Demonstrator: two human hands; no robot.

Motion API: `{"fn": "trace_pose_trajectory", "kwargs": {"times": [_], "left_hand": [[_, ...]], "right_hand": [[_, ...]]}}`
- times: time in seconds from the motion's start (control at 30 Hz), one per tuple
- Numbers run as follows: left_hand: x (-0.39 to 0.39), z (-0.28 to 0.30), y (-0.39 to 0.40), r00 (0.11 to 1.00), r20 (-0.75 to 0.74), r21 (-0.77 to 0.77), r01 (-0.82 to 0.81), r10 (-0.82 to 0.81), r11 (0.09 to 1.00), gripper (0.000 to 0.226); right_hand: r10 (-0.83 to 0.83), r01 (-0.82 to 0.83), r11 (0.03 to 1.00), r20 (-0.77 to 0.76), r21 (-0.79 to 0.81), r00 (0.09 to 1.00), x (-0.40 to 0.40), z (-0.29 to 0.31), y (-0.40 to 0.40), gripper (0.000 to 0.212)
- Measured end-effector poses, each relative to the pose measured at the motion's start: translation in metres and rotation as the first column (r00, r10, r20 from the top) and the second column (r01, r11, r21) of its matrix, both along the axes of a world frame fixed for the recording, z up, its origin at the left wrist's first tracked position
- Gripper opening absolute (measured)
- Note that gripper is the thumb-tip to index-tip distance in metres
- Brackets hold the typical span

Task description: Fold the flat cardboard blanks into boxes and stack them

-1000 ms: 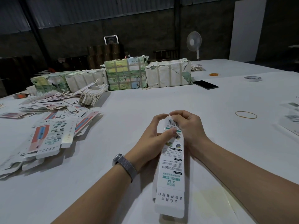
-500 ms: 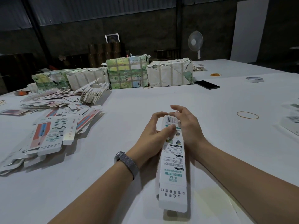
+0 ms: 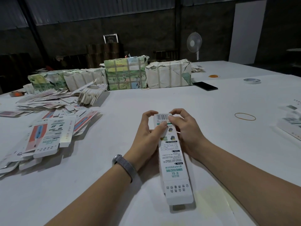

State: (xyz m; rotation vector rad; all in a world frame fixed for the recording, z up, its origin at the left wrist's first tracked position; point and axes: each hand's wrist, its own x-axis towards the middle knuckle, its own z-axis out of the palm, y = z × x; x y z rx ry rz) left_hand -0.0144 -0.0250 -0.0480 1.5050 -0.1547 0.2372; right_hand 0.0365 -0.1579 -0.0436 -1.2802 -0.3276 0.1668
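Note:
A long narrow white box (image 3: 175,167) with green print and a barcode lies lengthwise between my forearms, its near flap open toward me. My left hand (image 3: 149,136) grips the box's far end from the left, thumb on the top face. My right hand (image 3: 185,129) holds the same end from the right, its fingertips curled over the far flap by the barcode. A loose heap of flat printed blanks (image 3: 48,134) spreads over the table's left side.
Wrapped bundles (image 3: 125,74) line the back of the white table (image 3: 162,101). A black phone (image 3: 206,86), a tape roll (image 3: 252,81) and a rubber band (image 3: 245,116) lie to the right. More printed cartons (image 3: 291,123) sit at the right edge.
Both hands stay on the box's far end; the fingers have shifted over the far flap and the box has slid slightly away from me.

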Motion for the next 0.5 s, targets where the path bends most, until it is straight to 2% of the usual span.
{"fn": "trace_pose_trajectory", "kwargs": {"times": [0.13,0.27,0.37,0.43,0.47,0.5], "left_hand": [[-0.001,0.001,-0.001,1.0,-0.007,0.012,0.013,-0.013,1.0,0.027],[0.0,0.002,-0.001,1.0,-0.015,0.017,0.014,-0.013,1.0,0.026],[0.0,0.001,-0.001,1.0,-0.025,0.017,0.018,-0.018,1.0,0.026],[-0.001,0.001,0.0,1.0,-0.025,0.028,-0.001,0.002,1.0,0.025],[0.0,0.002,0.0,0.999,-0.022,0.038,-0.023,0.024,0.999,0.025],[0.0,0.003,0.0,0.998,-0.013,0.051,-0.057,0.058,0.997,0.025]], "right_hand": [[-0.021,0.021,1.0,0.047,-0.013,0.999,0.0,0.001,-0.001,0.028],[-0.036,0.036,0.999,0.037,-0.009,0.999,-0.001,0.0,0.001,0.015],[-0.036,0.037,0.999,0.024,-0.033,0.999,-0.002,0.001,-0.001,0.014],[-0.103,0.128,0.974,0.139,-0.185,0.985,-0.003,0.003,-0.002,0.008],[-0.149,0.222,0.923,0.24,-0.315,0.959,-0.004,0.007,-0.003,0.001],[-0.174,0.319,0.842,0.341,-0.434,0.924,-0.004,0.012,-0.005,0.009]]}}
